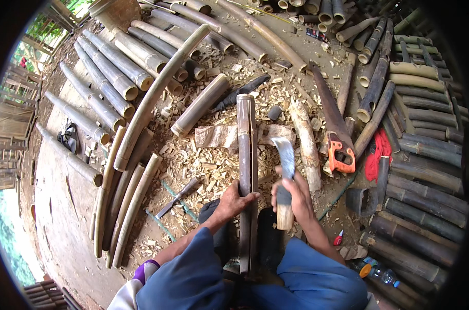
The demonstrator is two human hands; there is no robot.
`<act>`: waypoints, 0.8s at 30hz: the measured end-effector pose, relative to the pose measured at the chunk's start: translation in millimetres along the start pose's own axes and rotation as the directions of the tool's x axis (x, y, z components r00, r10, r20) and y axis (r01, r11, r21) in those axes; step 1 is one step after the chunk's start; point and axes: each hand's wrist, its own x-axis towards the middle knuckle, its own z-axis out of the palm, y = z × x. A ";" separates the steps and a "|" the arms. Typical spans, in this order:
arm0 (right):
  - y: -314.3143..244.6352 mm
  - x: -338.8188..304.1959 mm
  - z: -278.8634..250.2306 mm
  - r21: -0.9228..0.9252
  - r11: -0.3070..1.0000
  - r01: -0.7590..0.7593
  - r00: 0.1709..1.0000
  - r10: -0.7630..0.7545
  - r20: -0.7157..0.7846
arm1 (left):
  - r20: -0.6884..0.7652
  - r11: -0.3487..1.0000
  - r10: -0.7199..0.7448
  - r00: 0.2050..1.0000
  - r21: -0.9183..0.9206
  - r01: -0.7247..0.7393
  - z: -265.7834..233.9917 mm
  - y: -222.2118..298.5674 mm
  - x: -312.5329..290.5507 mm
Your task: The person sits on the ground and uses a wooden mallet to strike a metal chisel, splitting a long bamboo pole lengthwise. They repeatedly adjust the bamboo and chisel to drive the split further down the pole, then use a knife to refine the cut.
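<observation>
A dark bamboo pole [245, 139] stands between my knees, with a long split running down its right side. My left hand [233, 201] is closed round its middle, the thumb lying across the front. Just to the right, my right hand [295, 194] grips a short chopping knife [284, 178] by its handle, which is wrapped dark above a bare wooden end. Its bent steel blade points up and is smeared by motion. Blade and pole are apart. Behind the pole, a flat-topped wooden block [216, 137] lies among pale wood chips.
A chisel [178, 197] lies left of my left hand. On the right are a handsaw [333, 119] with an orange handle, a pale log [306, 144], a red cloth [378, 155] and a plastic bottle [381, 274]. Cut bamboo poles [115, 62] lie left and stacked right [425, 175].
</observation>
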 end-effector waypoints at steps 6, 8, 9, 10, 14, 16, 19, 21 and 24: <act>-7.5 39.2 19.9 0.091 0.988 -0.124 0.992 0.124 0.002 | -0.080 1.000 0.026 0.996 0.010 -0.025 22.2 2.3 1.4; -4.7 42.2 20.1 0.116 0.983 -0.144 0.990 0.141 0.028 | -0.104 0.999 0.007 0.995 0.046 -0.002 27.3 3.9 3.4; -1.5 43.3 20.5 0.130 0.981 -0.144 0.989 0.140 0.039 | -0.124 0.999 -0.003 0.992 0.047 0.009 29.8 3.7 3.9; 1.7 44.1 20.5 0.144 0.979 -0.144 0.989 0.138 0.048 | -0.143 0.999 -0.012 0.990 0.048 0.019 31.8 3.1 4.1; 15.3 47.2 17.4 0.240 0.965 -0.107 0.994 0.096 0.056 | -0.167 0.998 0.054 0.984 0.020 -0.052 38.5 -0.4 3.7; 17.6 50.2 21.6 0.291 0.951 -0.100 0.995 0.090 0.046 | -0.168 0.998 0.034 0.985 0.054 -0.025 36.7 6.7 2.9; 21.5 50.1 23.7 0.269 0.959 -0.090 0.996 0.095 -0.005 | -0.184 0.999 0.033 0.982 0.026 -0.029 37.8 12.8 2.9; 21.2 50.3 27.8 0.249 0.966 -0.076 0.997 0.082 -0.011 | -0.202 0.996 0.091 0.975 0.014 -0.090 37.7 9.2 -0.1; 15.3 53.5 31.7 0.204 0.977 -0.067 0.997 0.072 -0.016 | -0.222 0.999 0.020 0.975 0.040 -0.011 44.7 -0.6 12.8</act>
